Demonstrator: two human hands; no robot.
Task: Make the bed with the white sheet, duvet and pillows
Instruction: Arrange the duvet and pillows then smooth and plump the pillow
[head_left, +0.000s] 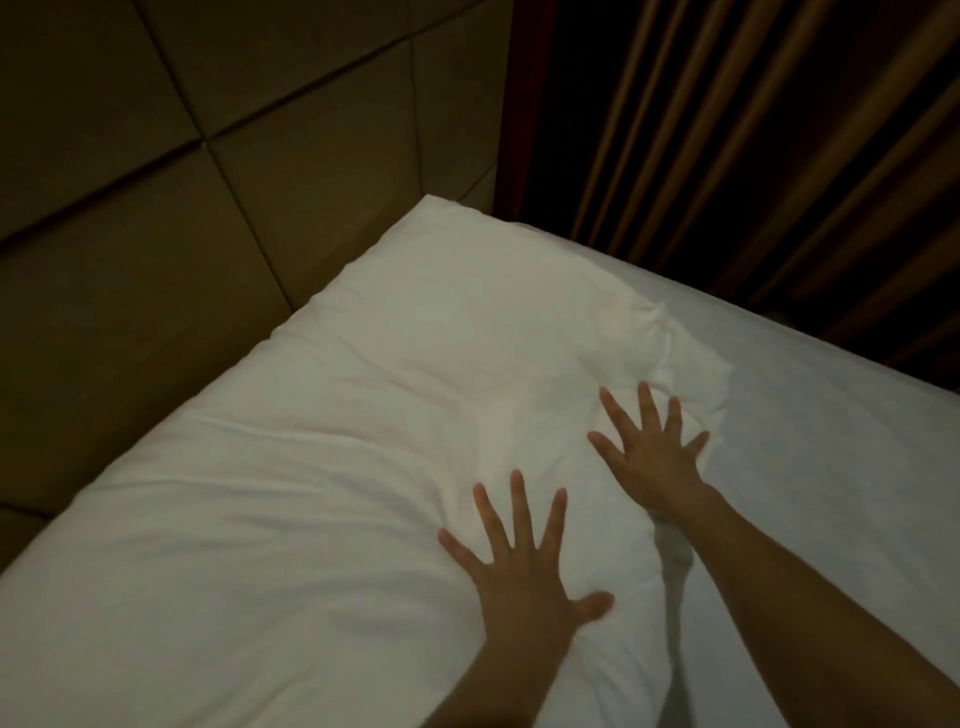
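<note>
Both bare forearms reach forward from the lower edge of the view, the right one coming in from the lower right corner. The left hand (524, 577) lies palm down, fingers straight and spread wide, thumb out to the right. The right hand (652, 457) lies farther forward, also palm down with fingers fanned apart. The hands are near each other but do not touch. Neither hand grips anything.

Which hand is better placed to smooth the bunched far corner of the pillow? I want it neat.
The right hand: it lies flat on the pillow just below the bunched corner, fingers pointing at it. The left hand rests flat nearer the person.
</note>
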